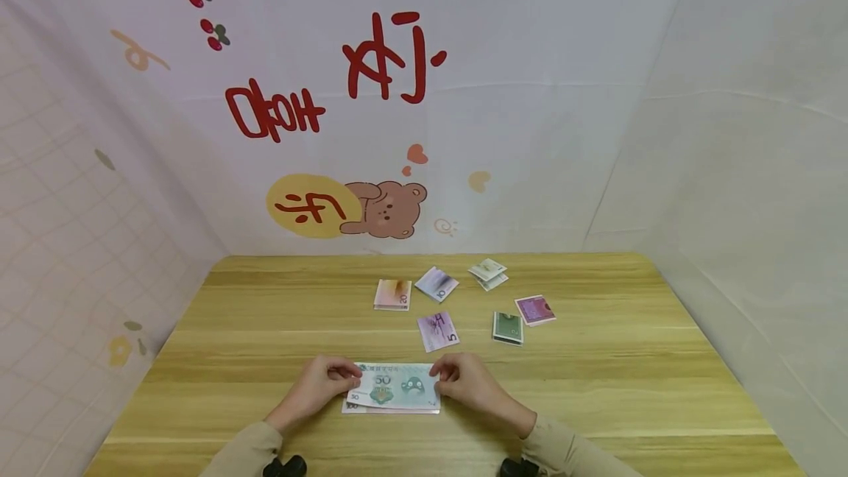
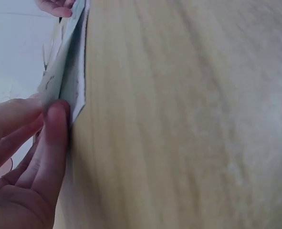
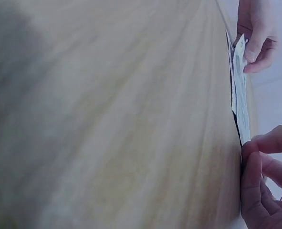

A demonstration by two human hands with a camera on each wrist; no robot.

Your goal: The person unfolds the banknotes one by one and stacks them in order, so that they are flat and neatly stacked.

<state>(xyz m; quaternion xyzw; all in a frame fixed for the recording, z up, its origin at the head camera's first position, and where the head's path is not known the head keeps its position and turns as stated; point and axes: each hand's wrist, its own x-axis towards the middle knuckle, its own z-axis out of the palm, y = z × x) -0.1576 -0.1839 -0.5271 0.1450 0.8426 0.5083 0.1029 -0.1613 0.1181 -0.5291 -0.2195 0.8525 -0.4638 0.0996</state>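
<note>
A green play banknote (image 1: 397, 384) printed with 50 lies flat-spread between both hands in the head view. Beneath it shows the lower edge of another note (image 1: 391, 410) marked 100, resting on the table. The left hand (image 1: 329, 383) pinches the green note's left end between thumb and fingers; the left wrist view shows that end (image 2: 55, 81) raised off the note below. At the opposite end, the right hand (image 1: 464, 381) pinches the green note's right edge, thumb against fingertips, close to the tabletop in the right wrist view.
Beyond the hands lie folded notes: an orange 20 (image 1: 393, 294), a blue-violet 10 (image 1: 437, 284), a purple 5 (image 1: 438, 331), a dark green one (image 1: 508, 327), a magenta one (image 1: 536, 309) and a pale one (image 1: 489, 273). A printed cloth (image 1: 530, 131) hangs behind the wooden table (image 1: 629, 374).
</note>
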